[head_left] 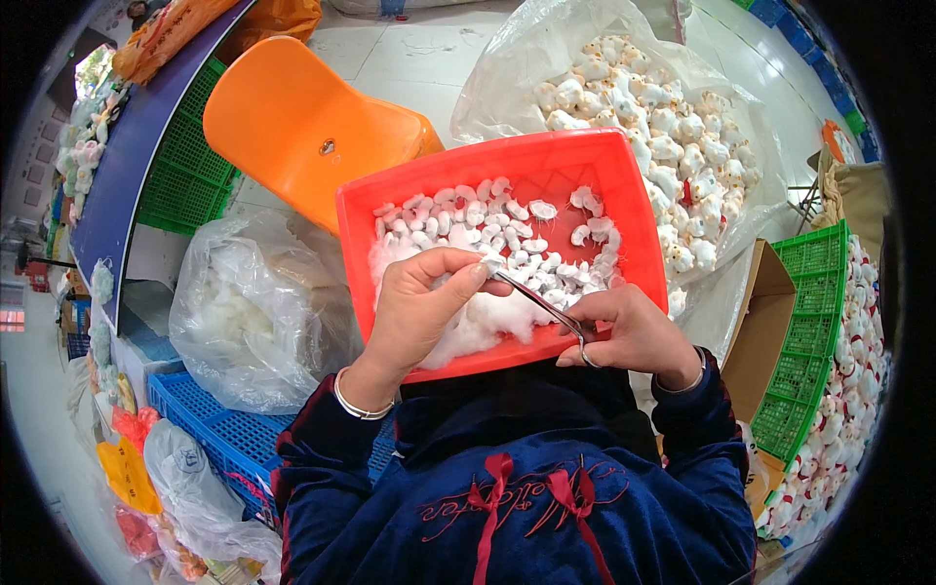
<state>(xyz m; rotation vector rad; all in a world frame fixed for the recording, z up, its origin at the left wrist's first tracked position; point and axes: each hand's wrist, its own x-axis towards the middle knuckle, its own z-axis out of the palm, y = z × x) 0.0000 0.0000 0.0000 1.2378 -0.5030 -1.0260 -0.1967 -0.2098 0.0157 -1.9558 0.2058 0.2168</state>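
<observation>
A red plastic tub [643, 244] sits against my lap. In it lie many small white fabric pieces [444, 210], bean-shaped, and a heap of loose white fibre stuffing [487, 327] on the near side. Over the tub, my left hand [414, 302] pinches one small white piece [493, 263] between thumb and fingers. My right hand [624, 331] grips metal forceps [546, 304] by the ring handles. Their tip reaches the pinched piece; whether it is inside is hidden by my fingers.
An orange chair [302, 127] stands beyond the tub's left corner. Left are a clear bag of white stuffing [253, 312] and a blue crate [234, 429]. Right are a large clear bag of white plush pieces [673, 146], a cardboard box [762, 331] and a green crate [814, 331].
</observation>
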